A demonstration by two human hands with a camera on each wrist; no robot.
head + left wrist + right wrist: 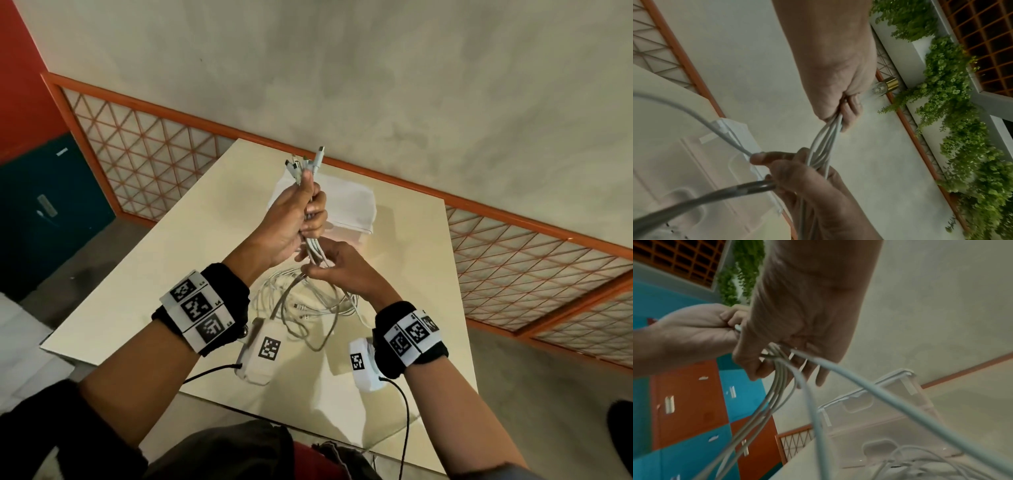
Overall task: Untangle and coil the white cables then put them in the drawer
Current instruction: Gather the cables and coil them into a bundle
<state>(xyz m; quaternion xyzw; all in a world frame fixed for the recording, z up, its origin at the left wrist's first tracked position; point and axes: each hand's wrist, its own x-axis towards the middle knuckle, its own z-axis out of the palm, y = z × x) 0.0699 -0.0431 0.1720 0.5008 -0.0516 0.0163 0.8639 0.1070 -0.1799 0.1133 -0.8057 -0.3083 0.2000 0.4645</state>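
Several white cables point(313, 248) are gathered in a bundle above the cream table point(164, 274). My left hand point(308, 209) grips the bundle in a fist, and the connector ends point(306, 164) stick out above it. Just below, my right hand point(317, 265) pinches the same strands. The rest of the cables hang down into loose tangled loops point(318, 305) on the table. In the left wrist view my left hand point(842, 113) clasps the cables point(824, 146) and my right hand point(793, 172) holds them lower down. The translucent white drawer unit point(346, 205) stands behind my hands.
The drawer unit point(890, 410) appears with its front shut, and more cable loops point(920, 464) lie before it. An orange lattice railing point(144, 147) runs behind the table. A blue cabinet point(44, 212) stands at the far left. The table's edges fall off on the left and right.
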